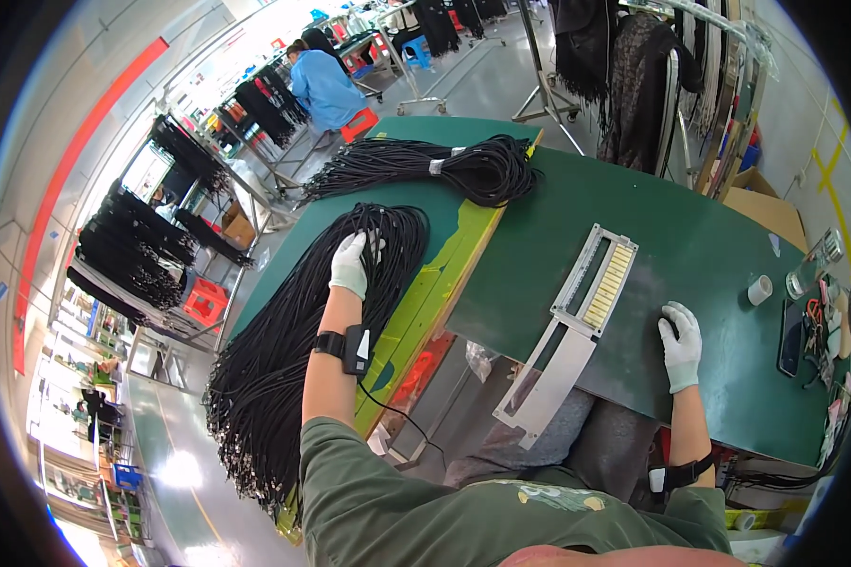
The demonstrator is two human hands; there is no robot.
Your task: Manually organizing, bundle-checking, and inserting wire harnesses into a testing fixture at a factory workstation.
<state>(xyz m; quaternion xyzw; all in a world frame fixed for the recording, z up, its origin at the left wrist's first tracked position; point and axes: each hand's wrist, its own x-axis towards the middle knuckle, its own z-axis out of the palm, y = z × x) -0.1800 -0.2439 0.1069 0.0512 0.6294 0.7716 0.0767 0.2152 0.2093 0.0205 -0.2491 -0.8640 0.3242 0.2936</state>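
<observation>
My left hand, in a white glove, is at the upper end of a large spread of thin black cables. Its fingers close around some of the strands, and the fingertips are partly hidden among them. The cables hang over the left edge of the table, with small metallic ends at the bottom. My right hand, also gloved, rests on the green tabletop with its fingers slightly bent and apart, holding nothing. Between my hands lies a long metal fixture with a row of cream-coloured slots, its near end jutting past the table edge.
A tied bundle of black cables lies at the far left of the table. A yellow-green strip borders the left surface. At right are a white spool, a phone and a glass jar. A person in blue sits beyond.
</observation>
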